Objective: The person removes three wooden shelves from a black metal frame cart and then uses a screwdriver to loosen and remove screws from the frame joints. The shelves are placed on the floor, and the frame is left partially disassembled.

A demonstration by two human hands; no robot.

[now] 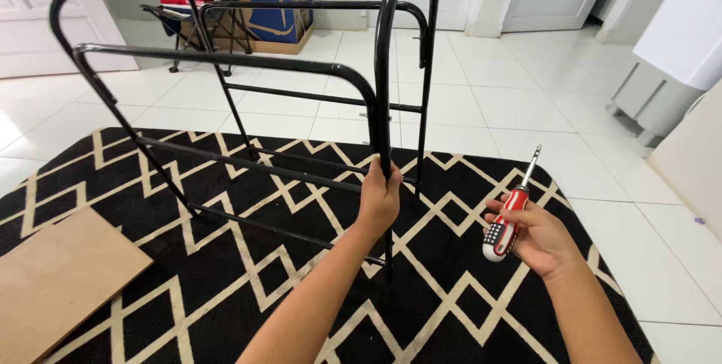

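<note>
Holding the frame steady, tool ready.
The left hand [378, 197] gripped the black metal frame [383, 71] tight; at 3 o'clock, the right hand [535, 235] fingers curled around a red screwdriver [508, 217]. A firm hold was best.

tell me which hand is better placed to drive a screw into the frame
Right. The right hand already holds the screwdriver; the left hand is gripping the frame upright.

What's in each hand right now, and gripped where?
Left hand grips the black metal frame on an upright tube, low down. Right hand holds the screwdriver by its red handle.
</note>
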